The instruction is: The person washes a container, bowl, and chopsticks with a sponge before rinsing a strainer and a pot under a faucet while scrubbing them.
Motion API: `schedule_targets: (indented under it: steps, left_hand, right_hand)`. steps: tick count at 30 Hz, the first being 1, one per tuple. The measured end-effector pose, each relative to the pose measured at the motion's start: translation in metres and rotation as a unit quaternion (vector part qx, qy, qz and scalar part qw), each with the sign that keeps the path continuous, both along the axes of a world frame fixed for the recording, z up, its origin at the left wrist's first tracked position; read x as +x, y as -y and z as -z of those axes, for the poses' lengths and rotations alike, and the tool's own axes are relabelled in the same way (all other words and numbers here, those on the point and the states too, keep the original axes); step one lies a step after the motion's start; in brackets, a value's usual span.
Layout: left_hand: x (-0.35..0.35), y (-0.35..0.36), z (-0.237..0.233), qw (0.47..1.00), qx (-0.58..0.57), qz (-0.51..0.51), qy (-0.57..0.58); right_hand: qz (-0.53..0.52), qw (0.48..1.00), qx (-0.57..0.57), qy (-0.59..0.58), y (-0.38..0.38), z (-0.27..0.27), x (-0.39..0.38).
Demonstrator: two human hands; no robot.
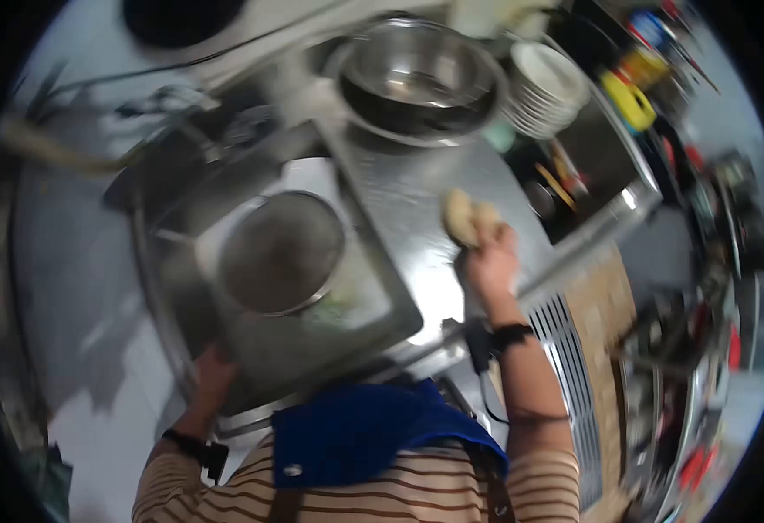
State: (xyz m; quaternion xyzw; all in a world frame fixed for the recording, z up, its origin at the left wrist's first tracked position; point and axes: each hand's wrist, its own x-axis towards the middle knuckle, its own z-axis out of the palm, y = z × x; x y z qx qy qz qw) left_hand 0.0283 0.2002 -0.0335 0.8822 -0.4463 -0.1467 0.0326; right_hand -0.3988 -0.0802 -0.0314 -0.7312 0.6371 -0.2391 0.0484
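Note:
My right hand (489, 259) is closed around a pale yellowish sponge or cloth (467, 216) and presses it on the steel counter (404, 187). My left hand (214, 376) grips the near left rim of the sink (182, 340). A round metal strainer bowl (279, 254) sits in the sink between my hands. The picture is blurred by motion.
A large steel mixing bowl (419, 77) stands at the far end of the counter, with a stack of white plates (546, 89) to its right. A yellow object (629, 100) and cluttered shelves fill the right side. A ridged drainboard (567, 349) lies near my right forearm.

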Motion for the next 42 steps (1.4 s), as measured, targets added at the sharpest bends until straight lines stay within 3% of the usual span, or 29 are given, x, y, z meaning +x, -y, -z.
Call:
schedule_targets:
  steps: [2, 4, 6, 8, 10, 14, 16, 20, 23, 25, 26, 28, 29, 31, 34, 35, 37, 38, 40, 42]
  left_hand:
    - [-0.01, 0.0, -0.004, 1.0, 0.017, -0.007, -0.014]
    - [-0.002, -0.003, 0.035, 0.998, 0.053, -0.029, 0.022]
    - [0.002, 0.01, 0.058, 0.992, 0.086, 0.068, 0.067]
    - [0.003, 0.029, 0.075, 0.998, 0.058, -0.017, -0.032]
    - [0.001, 0.052, 0.083, 0.994, 0.095, 0.032, -0.036]
    - [-0.013, 0.065, 0.087, 0.993, 0.064, -0.035, -0.088]
    - [-0.018, 0.058, 0.073, 0.985, -0.025, -0.105, -0.132]
    - [-0.003, 0.013, 0.079, 0.982, -0.053, -0.122, -0.132]
    - [0.013, -0.009, 0.074, 0.972, 0.035, -0.197, -0.123]
    - [0.032, -0.03, 0.1, 0.984, 0.08, -0.144, -0.072]
    - [0.029, -0.031, 0.105, 0.981, 0.08, -0.164, -0.067]
    - [0.021, -0.017, 0.11, 0.96, 0.201, -0.191, -0.036]
    - [0.017, -0.005, 0.11, 0.957, 0.202, -0.203, -0.031]
    - [0.007, 0.015, 0.11, 0.934, 0.302, -0.166, -0.093]
    - [0.012, 0.018, 0.151, 0.918, 0.356, -0.118, -0.128]
    - [0.013, 0.006, 0.177, 0.915, 0.362, -0.121, -0.131]
    - [0.02, -0.021, 0.222, 0.94, 0.327, -0.004, -0.099]
    - [0.021, -0.013, 0.209, 0.938, 0.333, -0.005, -0.101]
    - [0.005, 0.016, 0.153, 0.947, 0.255, -0.139, -0.141]
    - [0.003, 0.017, 0.145, 0.944, 0.261, -0.133, -0.155]
  right_hand:
    - [-0.007, 1.0, 0.016, -0.006, 0.001, 0.01, 0.001]
    - [0.0, 0.999, 0.048, 0.0, 0.0, 0.004, 0.004]
    - [-0.001, 0.998, 0.053, -0.015, 0.001, 0.004, 0.001]
    - [-0.01, 0.998, 0.05, -0.041, -0.003, 0.003, 0.001]
    - [-0.011, 0.997, 0.061, -0.051, -0.001, -0.002, 0.003]
    - [-0.019, 0.996, 0.075, -0.044, 0.001, -0.031, 0.035]
    - [-0.099, 0.995, 0.002, -0.007, -0.006, -0.051, 0.069]
    - [-0.237, 0.966, 0.07, 0.081, -0.02, -0.06, 0.154]
    - [-0.313, 0.938, 0.088, 0.122, -0.028, -0.031, 0.209]
    - [-0.351, 0.922, 0.114, 0.116, -0.036, -0.007, 0.241]
    - [-0.368, 0.914, 0.117, 0.12, -0.039, 0.005, 0.256]
    - [-0.37, 0.906, 0.184, 0.091, -0.045, 0.032, 0.286]
    - [-0.391, 0.895, 0.202, 0.077, -0.046, 0.049, 0.301]
    - [-0.407, 0.89, 0.198, 0.058, -0.048, 0.061, 0.326]
    - [-0.437, 0.879, 0.188, 0.003, -0.049, 0.113, 0.366]
    - [-0.468, 0.864, 0.15, -0.108, -0.052, 0.136, 0.375]
    - [-0.551, 0.785, 0.07, -0.276, -0.054, 0.153, 0.377]
    - [-0.553, 0.783, 0.075, -0.274, -0.048, 0.141, 0.38]
    - [-0.445, 0.773, 0.302, -0.337, -0.036, 0.109, 0.383]
    - [-0.293, 0.865, 0.361, -0.19, -0.024, 0.164, 0.398]
